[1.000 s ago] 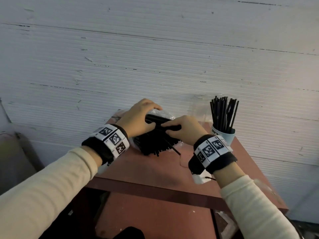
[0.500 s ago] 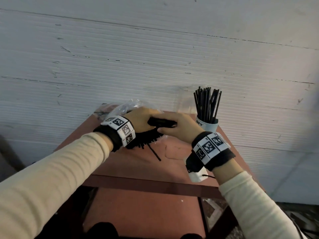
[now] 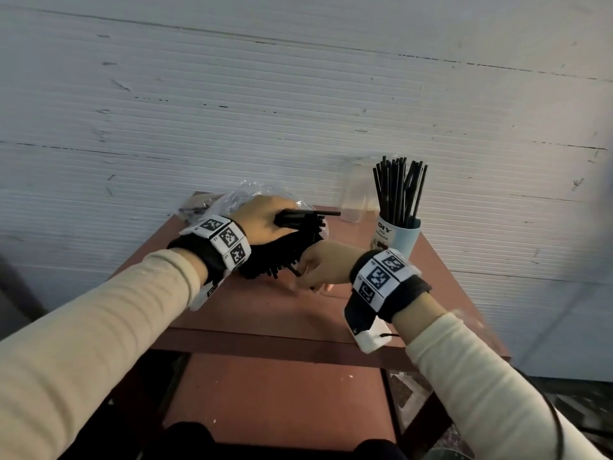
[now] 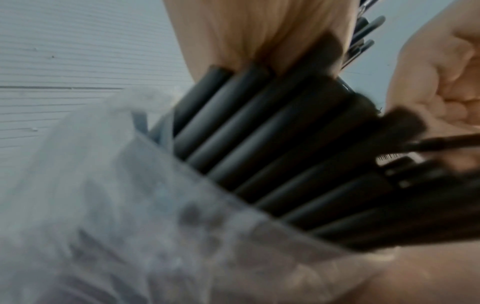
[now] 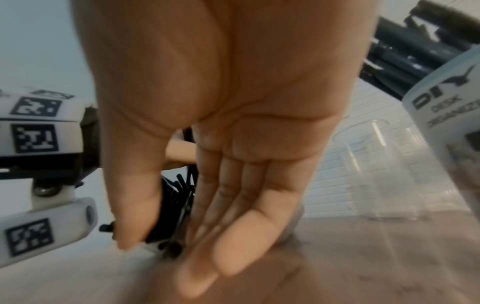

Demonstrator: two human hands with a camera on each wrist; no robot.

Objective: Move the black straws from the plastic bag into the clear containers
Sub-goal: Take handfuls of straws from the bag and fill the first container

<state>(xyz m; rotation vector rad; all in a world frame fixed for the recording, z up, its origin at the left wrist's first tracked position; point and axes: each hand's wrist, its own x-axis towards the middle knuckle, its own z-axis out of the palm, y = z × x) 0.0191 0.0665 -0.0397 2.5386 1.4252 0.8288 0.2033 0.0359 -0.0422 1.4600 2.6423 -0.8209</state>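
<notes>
My left hand [image 3: 262, 220] grips the upper end of a thick bundle of black straws [image 3: 282, 257], still partly in the crinkled plastic bag [image 3: 245, 194]. The left wrist view shows that bag [image 4: 103, 205] around the straws [image 4: 272, 144]. My right hand [image 3: 311, 270] is low, at the fanned lower ends. In the right wrist view its thumb and fingers [image 5: 207, 236] pinch the straw ends [image 5: 171, 216]. A clear container with a blue DIY label [image 3: 396, 237] holds several upright straws. An empty clear container [image 3: 355, 194] stands behind it by the wall.
Everything sits on a small red-brown table [image 3: 265, 310] pushed against a white ribbed wall. A lower shelf of the same colour shows beneath. Floor and debris lie to the right of the table.
My right hand has dropped from the top of the bundle to its lower ends by the table. The left hand has kept its grip and tilted the bundle. The head view has shifted.
</notes>
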